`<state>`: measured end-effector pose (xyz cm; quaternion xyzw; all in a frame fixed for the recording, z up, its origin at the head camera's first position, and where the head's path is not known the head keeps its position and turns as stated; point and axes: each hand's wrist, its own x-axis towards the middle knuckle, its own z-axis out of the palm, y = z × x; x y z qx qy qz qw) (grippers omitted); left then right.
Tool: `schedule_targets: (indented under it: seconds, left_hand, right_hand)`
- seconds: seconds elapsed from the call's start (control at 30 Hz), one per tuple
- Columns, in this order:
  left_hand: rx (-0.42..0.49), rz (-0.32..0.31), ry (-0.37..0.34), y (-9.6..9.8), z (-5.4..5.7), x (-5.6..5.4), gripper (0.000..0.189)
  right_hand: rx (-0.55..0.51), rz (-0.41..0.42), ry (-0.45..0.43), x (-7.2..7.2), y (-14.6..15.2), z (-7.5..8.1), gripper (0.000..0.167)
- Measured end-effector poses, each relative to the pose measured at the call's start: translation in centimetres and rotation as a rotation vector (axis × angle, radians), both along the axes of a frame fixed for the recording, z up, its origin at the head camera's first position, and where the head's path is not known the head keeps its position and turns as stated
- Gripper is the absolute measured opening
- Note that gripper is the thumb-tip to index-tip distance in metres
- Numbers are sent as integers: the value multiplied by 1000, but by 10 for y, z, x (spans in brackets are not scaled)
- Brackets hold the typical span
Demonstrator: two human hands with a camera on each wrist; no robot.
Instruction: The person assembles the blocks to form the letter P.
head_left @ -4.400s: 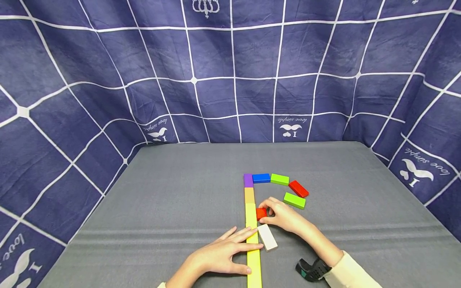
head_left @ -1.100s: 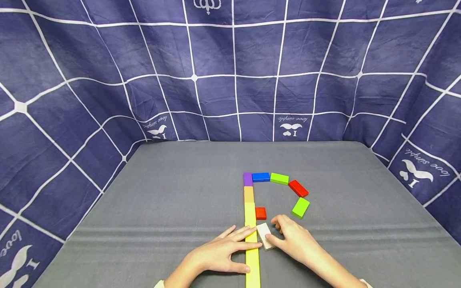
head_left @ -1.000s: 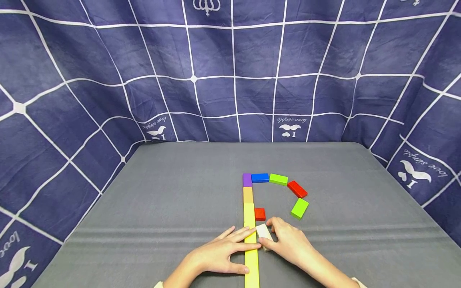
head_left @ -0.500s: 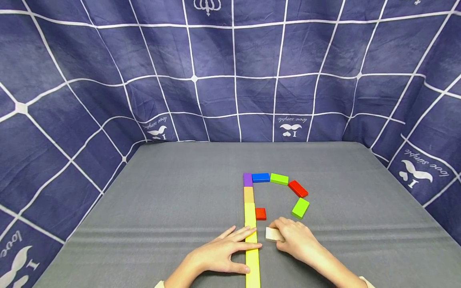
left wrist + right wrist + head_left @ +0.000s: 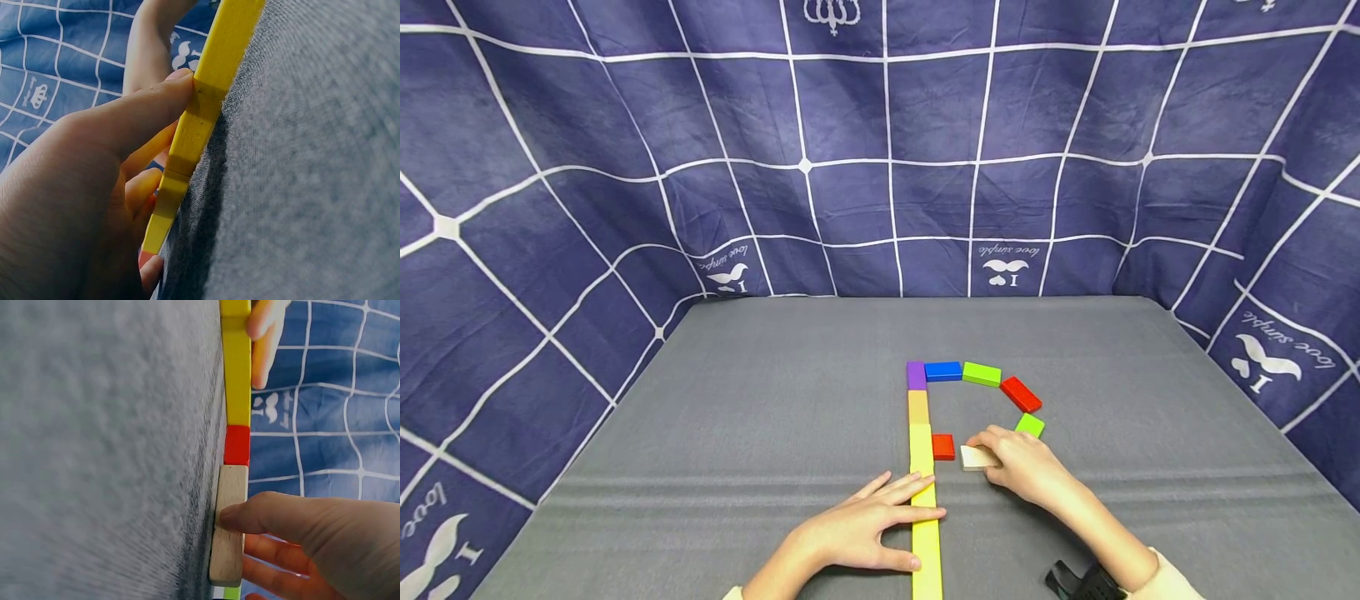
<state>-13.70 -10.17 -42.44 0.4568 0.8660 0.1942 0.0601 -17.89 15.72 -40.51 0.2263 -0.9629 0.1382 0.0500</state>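
In the head view my right hand (image 5: 1026, 467) pinches a pale wooden block (image 5: 976, 457) between thumb and fingers. The block lies crosswise close to the right of a small red block (image 5: 943, 447), which sits against the row of yellow blocks (image 5: 922, 446). My left hand (image 5: 865, 529) rests over that row, fingers spread and straight. The right wrist view shows the thumb (image 5: 240, 515) on the pale block's side. Partly hidden behind my right hand is a lime green block (image 5: 1030, 426). The left wrist view has my left thumb (image 5: 169, 87) touching a yellow block (image 5: 206, 94).
Beyond the yellow row come an orange block (image 5: 918, 407) and a purple block (image 5: 916, 375). From there a blue block (image 5: 943, 372), a green block (image 5: 982, 374) and a red block (image 5: 1021, 394) curve right on the grey table (image 5: 760, 400). A blue gridded curtain (image 5: 850, 200) stands behind.
My right hand has let go of the small red block. The near green block has been turned. The pale block has been gripped, turned crosswise and moved forward; my left hand stays put.
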Motion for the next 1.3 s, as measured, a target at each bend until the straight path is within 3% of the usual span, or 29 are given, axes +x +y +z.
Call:
schedule_targets:
  seconds: [0.37,0.73,1.0,1.3]
  left_hand:
    - [1,-8,-12,0,-1,-1,53]
    - [1,-10,0,0,-1,0,53]
    - [1,-12,12,1,-2,0,53]
    - [3,-7,19,0,-1,0,53]
  right_hand:
    - [-25,29,-2,-14,-1,-3,30]
    - [-32,31,9,-15,0,-3,33]
    - [-78,3,-11,-12,36,5,38]
    - [-201,-53,-56,-9,73,-1,41]
